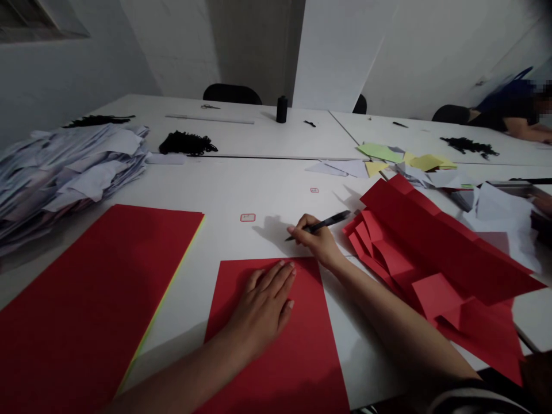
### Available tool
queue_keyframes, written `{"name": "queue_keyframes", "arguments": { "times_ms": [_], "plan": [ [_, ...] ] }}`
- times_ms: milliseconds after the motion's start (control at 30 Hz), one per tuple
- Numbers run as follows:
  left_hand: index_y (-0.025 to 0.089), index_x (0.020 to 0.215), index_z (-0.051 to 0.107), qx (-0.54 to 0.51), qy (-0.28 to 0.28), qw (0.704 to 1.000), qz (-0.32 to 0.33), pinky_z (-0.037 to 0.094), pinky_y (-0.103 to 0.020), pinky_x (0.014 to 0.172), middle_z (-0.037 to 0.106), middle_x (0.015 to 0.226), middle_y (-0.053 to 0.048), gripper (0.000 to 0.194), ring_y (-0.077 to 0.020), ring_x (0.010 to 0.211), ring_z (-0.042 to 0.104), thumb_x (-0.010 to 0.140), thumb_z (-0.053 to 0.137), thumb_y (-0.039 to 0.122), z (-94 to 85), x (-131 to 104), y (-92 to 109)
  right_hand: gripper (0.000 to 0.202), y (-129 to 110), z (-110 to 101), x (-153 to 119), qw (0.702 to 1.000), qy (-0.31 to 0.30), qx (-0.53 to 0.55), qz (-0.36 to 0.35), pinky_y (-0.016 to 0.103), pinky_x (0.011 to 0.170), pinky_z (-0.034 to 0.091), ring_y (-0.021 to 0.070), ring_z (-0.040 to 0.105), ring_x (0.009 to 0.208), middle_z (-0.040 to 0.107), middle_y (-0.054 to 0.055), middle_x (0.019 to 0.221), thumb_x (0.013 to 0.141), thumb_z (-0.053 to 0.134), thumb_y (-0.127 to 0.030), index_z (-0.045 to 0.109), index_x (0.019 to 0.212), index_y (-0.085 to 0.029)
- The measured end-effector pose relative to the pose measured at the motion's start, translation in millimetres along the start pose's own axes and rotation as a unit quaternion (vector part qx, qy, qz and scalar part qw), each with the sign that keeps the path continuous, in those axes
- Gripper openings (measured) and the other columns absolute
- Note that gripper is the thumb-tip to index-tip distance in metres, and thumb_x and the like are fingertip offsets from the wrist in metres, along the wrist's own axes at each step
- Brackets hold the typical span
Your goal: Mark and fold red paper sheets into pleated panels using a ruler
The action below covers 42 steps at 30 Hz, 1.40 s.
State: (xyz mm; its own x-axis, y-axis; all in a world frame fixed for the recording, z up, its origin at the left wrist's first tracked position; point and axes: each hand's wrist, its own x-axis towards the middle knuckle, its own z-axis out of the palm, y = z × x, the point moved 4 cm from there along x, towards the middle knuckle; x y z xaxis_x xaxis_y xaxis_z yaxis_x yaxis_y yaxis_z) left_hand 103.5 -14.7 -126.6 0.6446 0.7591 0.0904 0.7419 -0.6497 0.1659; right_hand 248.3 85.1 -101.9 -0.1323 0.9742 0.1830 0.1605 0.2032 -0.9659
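Observation:
My left hand [266,302] lies flat on a sheet of red paper [302,345], palm down with its fingers stretched toward the far edge. In my right hand [319,240] a dark pen [334,220] is gripped, its tip pointing left and down. The pen's tip is just above or on the white table [224,238], beyond the sheet's far edge; I cannot tell whether it touches. To the left is a stack of large red sheets [107,287] with a yellow-green edge showing along its right side. Folded and cut red paper [431,247] is heaped right of my right forearm.
A tall pile of white papers [95,161] stands at the left. Black cord bundles [185,142], a black bottle-like cylinder [282,109], scissors [210,106] and small red-bordered labels [247,217] lie farther back. Yellow and green scraps [379,152] are at right; another person's arm [528,129] rests beyond.

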Motion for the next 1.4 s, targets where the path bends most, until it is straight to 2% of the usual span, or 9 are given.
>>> {"name": "queue_keyframes", "arguments": {
  "times_ms": [100, 233, 367, 500, 700, 833, 1200, 1300, 1400],
  "plan": [
    [0.020, 0.143, 0.030, -0.001, 0.002, 1.000, 0.003, 0.027, -0.044, 0.106, 0.033, 0.148, -0.003, 0.050, -0.0232, 0.135, 0.027, 0.093, 0.031, 0.025, 1.4, -1.0, -0.5, 0.022, -24.9, -20.2, 0.0, 0.999, 0.040, 0.003, -0.036, 0.023, 0.056, 0.040, 0.0106, 0.050, 0.060, 0.058, -0.001, 0.067, 0.075, 0.066, -0.038, 0.057, 0.076, -0.019],
    [0.018, 0.143, 0.030, -0.003, 0.000, 1.000, -0.001, 0.028, -0.044, 0.106, 0.033, 0.148, -0.003, 0.050, -0.0230, 0.136, 0.027, 0.093, 0.031, 0.024, 2.1, -2.6, -0.6, 0.020, -42.5, -33.8, -21.9, 0.996, 0.009, -0.061, -0.064, 0.027, 0.057, 0.047, 0.0138, 0.059, 0.060, 0.066, 0.003, 0.073, 0.084, 0.057, -0.037, 0.064, 0.091, -0.019],
    [0.018, 0.141, 0.033, -0.006, 0.013, 1.000, 0.001, 0.028, -0.045, 0.107, 0.034, 0.148, -0.003, 0.048, -0.0223, 0.136, 0.025, 0.094, 0.030, 0.028, 1.4, -7.0, 0.8, 0.020, -25.2, -41.0, -64.7, 0.956, -0.007, -0.264, -0.125, 0.037, 0.080, 0.052, 0.0218, 0.065, 0.092, 0.069, 0.008, 0.098, 0.087, 0.052, -0.028, 0.066, 0.101, -0.023],
    [0.019, 0.142, 0.031, -0.003, 0.037, 0.999, 0.001, 0.028, -0.046, 0.108, 0.035, 0.147, -0.003, 0.048, -0.0225, 0.137, 0.024, 0.095, 0.030, 0.028, 1.8, -11.6, 3.5, 0.036, 9.5, -54.6, -97.8, 0.902, -0.054, -0.410, -0.127, 0.043, 0.092, 0.049, 0.0256, 0.051, 0.120, 0.059, 0.011, 0.124, 0.087, 0.044, -0.014, 0.062, 0.115, -0.026],
    [0.023, 0.131, 0.048, 0.007, 0.063, 0.996, 0.055, 0.036, -0.048, 0.103, 0.043, 0.142, -0.005, 0.048, -0.0244, 0.131, 0.035, 0.088, 0.033, 0.005, 4.9, -11.8, 10.9, 0.038, 13.3, -57.9, -105.6, 0.839, -0.090, -0.509, -0.169, 0.038, 0.088, 0.052, 0.0236, 0.057, 0.111, 0.063, 0.011, 0.118, 0.086, 0.046, -0.009, 0.061, 0.118, -0.025],
    [0.018, 0.118, 0.059, -0.029, 0.065, 0.994, 0.085, 0.042, -0.039, 0.100, 0.056, 0.129, -0.009, 0.035, -0.0219, 0.124, 0.047, 0.091, 0.038, 0.010, 1.5, -10.1, 11.7, 0.037, 5.3, -46.9, -97.4, 0.808, -0.106, -0.562, -0.145, 0.035, 0.081, 0.051, 0.0245, 0.060, 0.101, 0.066, 0.013, 0.106, 0.086, 0.045, -0.007, 0.060, 0.118, -0.019],
    [0.007, 0.124, 0.054, 0.082, 0.012, 0.995, -0.053, 0.045, -0.045, 0.085, 0.059, 0.111, -0.017, 0.050, -0.0313, 0.102, 0.053, 0.088, 0.053, 0.041, -31.4, -16.1, 20.2, 0.031, -26.5, -45.1, -57.0, 0.856, -0.003, -0.515, -0.049, 0.024, 0.062, 0.043, 0.0165, 0.063, 0.071, 0.068, 0.007, 0.083, 0.081, 0.051, -0.015, 0.062, 0.110, -0.019],
    [0.005, 0.125, 0.053, 0.113, 0.007, 0.992, -0.061, 0.045, -0.043, 0.081, 0.060, 0.106, -0.016, 0.053, -0.0310, 0.098, 0.052, 0.086, 0.055, 0.041, -30.1, -16.7, 21.4, 0.031, -41.3, -29.1, -60.7, 0.878, -0.024, -0.472, -0.075, 0.024, 0.063, 0.041, 0.0148, 0.061, 0.069, 0.067, 0.006, 0.081, 0.081, 0.050, -0.015, 0.063, 0.109, -0.020],
    [0.007, 0.124, 0.054, 0.128, 0.007, 0.989, -0.073, 0.044, -0.041, 0.079, 0.060, 0.099, -0.014, 0.048, -0.0295, 0.095, 0.051, 0.086, 0.056, 0.036, -26.9, -15.3, 19.9, 0.032, -43.5, -6.9, -71.9, 0.847, -0.098, -0.513, -0.097, 0.024, 0.062, 0.039, 0.0163, 0.060, 0.072, 0.067, 0.007, 0.081, 0.081, 0.050, -0.009, 0.061, 0.109, -0.019]
  ]
}}
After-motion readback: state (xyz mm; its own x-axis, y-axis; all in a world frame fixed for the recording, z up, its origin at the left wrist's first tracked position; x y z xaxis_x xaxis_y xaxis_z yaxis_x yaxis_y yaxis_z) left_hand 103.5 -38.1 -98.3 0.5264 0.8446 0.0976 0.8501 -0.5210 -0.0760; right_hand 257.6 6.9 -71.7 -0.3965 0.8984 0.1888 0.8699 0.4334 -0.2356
